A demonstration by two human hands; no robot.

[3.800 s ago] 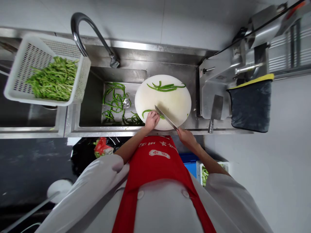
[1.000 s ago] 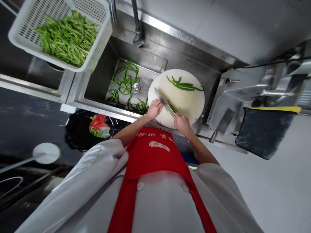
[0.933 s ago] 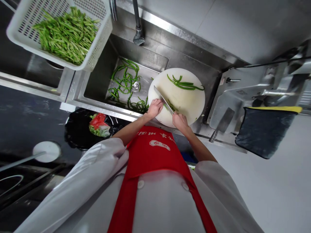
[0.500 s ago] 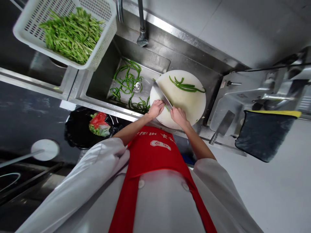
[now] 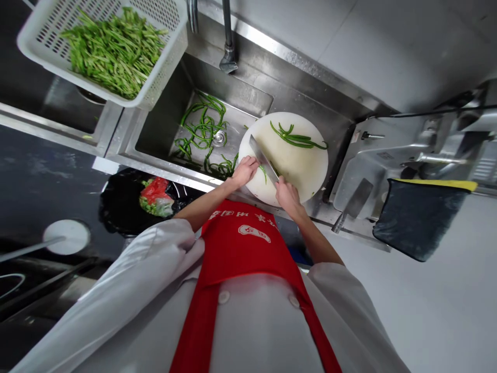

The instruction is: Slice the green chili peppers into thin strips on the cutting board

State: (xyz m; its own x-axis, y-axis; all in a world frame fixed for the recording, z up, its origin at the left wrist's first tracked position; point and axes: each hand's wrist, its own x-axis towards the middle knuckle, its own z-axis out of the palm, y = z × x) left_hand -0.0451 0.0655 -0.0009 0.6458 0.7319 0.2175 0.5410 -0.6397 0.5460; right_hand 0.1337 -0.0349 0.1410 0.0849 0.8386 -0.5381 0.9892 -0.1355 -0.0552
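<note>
My right hand [image 5: 288, 194] is closed round the handle of a kitchen knife [image 5: 264, 159]. Its broad blade slants up and left over a round white cutting board [image 5: 310, 173]. At the board's left edge, my left hand [image 5: 245, 171] has its fingers curled and pressed together. Beside those fingertips lies a thin green strip [image 5: 263, 173]; whether they grip it, I cannot tell. A darker green piece shows partly behind the blade near my right hand. Several long green chili peppers [image 5: 297, 139] rest at the far side of the board.
Left of the board, more peppers [image 5: 204, 127] lie in a steel sink [image 5: 155, 132] under a tap [image 5: 228, 62]. A white basket [image 5: 163, 67] of cut green strips stands beyond. Below is a black-lined bin [image 5: 116, 202]. To the right are a cleaver [image 5: 359, 199] and a dark cloth [image 5: 421, 217].
The knife and my right hand have shifted slightly right and toward me, away from my left fingers. My left hand has moved a little left. The thin strip beside it is more exposed.
</note>
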